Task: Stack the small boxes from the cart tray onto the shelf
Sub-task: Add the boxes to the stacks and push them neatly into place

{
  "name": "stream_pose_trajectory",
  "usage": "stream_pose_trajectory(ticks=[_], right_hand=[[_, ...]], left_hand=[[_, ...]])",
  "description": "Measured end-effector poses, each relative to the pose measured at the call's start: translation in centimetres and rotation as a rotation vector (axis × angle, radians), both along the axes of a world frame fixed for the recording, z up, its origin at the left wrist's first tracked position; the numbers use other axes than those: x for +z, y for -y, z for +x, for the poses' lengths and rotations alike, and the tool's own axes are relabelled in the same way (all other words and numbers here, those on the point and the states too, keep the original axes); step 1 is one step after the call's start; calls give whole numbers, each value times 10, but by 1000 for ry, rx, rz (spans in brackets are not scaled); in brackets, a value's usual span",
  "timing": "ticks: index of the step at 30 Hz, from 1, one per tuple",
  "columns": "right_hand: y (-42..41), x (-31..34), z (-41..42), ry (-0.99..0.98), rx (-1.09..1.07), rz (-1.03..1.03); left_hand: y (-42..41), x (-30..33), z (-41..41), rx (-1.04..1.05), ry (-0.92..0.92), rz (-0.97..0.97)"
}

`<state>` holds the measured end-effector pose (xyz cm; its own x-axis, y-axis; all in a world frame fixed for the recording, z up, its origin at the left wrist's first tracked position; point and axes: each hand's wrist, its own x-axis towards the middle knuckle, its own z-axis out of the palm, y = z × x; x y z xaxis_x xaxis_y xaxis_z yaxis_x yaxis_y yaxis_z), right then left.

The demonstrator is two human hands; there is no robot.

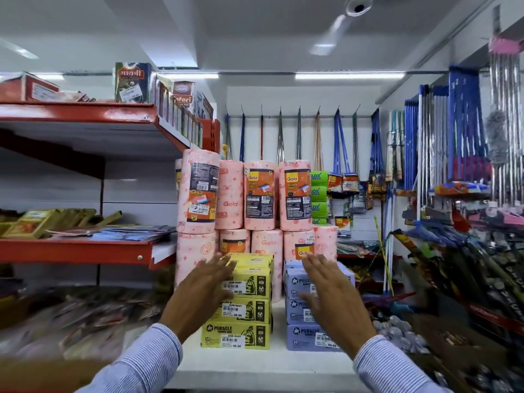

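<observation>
Two stacks of small boxes stand on a white shelf [255,370] in front of me. The yellow stack [249,304] is on the left, the blue-purple stack [309,333] on the right, with a gap between them. My left hand [198,293] is flat with fingers spread against the left side of the yellow stack. My right hand [334,299] is open, fingers apart, in front of the blue-purple stack and covering part of it. Neither hand holds a box. No cart tray is in view.
Pink kitchen-towel rolls [258,194] are piled behind the boxes. Red shelves [76,248] with packets run along the left. Mops and brooms [425,154] hang at the back and right, with cluttered goods [467,265] low on the right.
</observation>
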<state>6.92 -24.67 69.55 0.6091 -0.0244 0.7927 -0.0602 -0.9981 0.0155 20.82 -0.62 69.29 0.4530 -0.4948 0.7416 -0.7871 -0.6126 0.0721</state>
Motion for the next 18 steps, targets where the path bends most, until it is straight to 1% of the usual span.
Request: stream_pose_trajectory(ticks=[3,6,9,12,18], right_hand=[[-39,-23,20,60,78,-118],[-69,-43,45,55,146,-146],[-83,-54,66,32,162,-137],[-85,-57,81,15,159,-103],[-83,-61,90,-26,125,-128]], left_hand=[[-5,-24,2,99,195,87],[-8,-49,5,178,278,131],[-10,-62,15,209,299,179],[-12,-65,27,205,293,188],[-10,-69,39,195,261,201]])
